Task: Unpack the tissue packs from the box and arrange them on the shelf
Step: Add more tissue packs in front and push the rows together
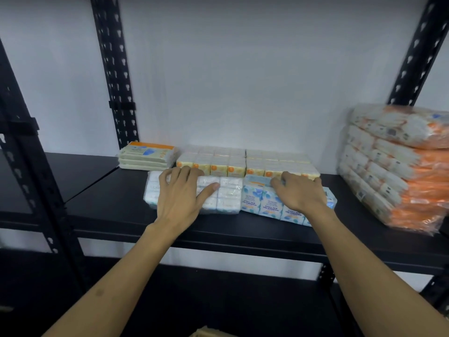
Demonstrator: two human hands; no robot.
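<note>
Two bundles of mini tissue packs lie side by side on the black shelf (116,205). My left hand (181,193) rests flat on the white bundle (228,194), fingers spread over its top. My right hand (300,192) presses on the blue-and-white bundle (261,203), fingers curled over its far edge. Behind them stand two blocks of orange-and-yellow tissue packs (243,162) against the wall. A sliver of the cardboard box (209,333) shows at the bottom edge.
A flat stack of cream packs with orange tops (148,155) lies at the back left. A tall pile of orange-and-white packs (398,166) fills the shelf's right end. Black perforated uprights (114,69) frame the shelf. A lower shelf lies below.
</note>
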